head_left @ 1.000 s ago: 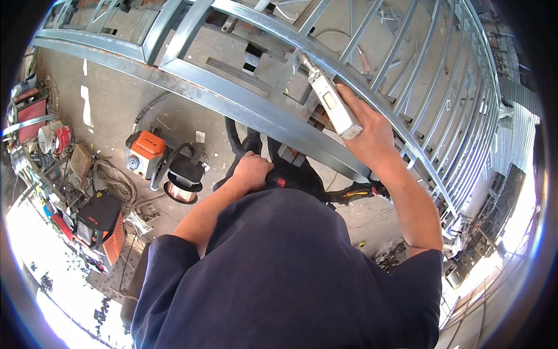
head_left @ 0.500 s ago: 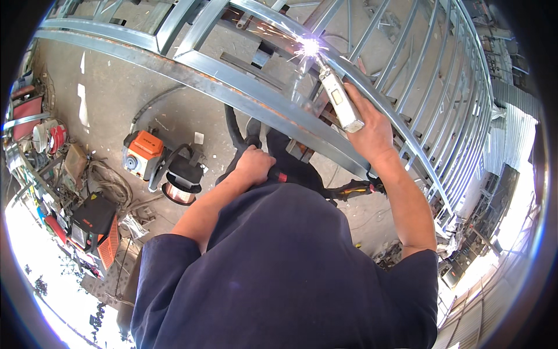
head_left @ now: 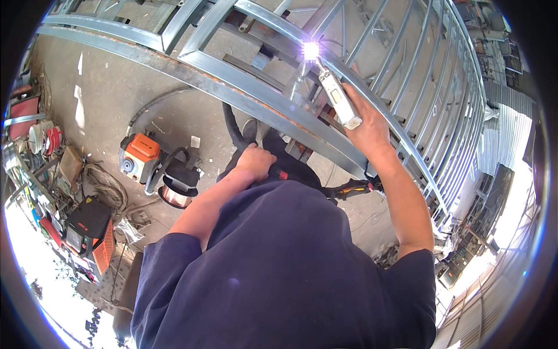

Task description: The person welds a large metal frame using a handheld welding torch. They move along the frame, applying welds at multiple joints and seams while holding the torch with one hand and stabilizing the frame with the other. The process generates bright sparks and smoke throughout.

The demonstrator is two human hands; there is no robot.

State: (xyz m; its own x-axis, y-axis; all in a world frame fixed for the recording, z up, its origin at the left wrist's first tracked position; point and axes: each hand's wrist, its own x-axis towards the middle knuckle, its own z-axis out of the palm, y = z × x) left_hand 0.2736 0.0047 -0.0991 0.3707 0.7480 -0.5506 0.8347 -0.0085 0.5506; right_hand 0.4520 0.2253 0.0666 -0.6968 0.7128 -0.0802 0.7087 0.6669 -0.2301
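My right hand [head_left: 370,129] is closed around a pale, boxy welding torch [head_left: 341,102]. Its thin nozzle points up to a bright white-violet arc [head_left: 311,51] on a grey steel tube [head_left: 363,87] of a large frame. The glare hides the spot where tip and metal meet. Close to my body, my left hand [head_left: 256,163] is a fist on a thick black cable [head_left: 232,125], which comes down from under the near beam [head_left: 232,96]. Its fingertips are partly hidden.
On the floor at left stand an orange and white machine [head_left: 139,152] and a wire spool [head_left: 175,196]. Beyond them are a black and orange machine [head_left: 88,225] and coiled cables [head_left: 107,185]. Parallel steel bars [head_left: 427,70] stretch away at right. A black and yellow strap-like item [head_left: 353,189] lies beside my waist.
The spray of sparks to the left has died down to a compact glow. The view has shifted slightly, while both hands keep their hold in nearly the same places.
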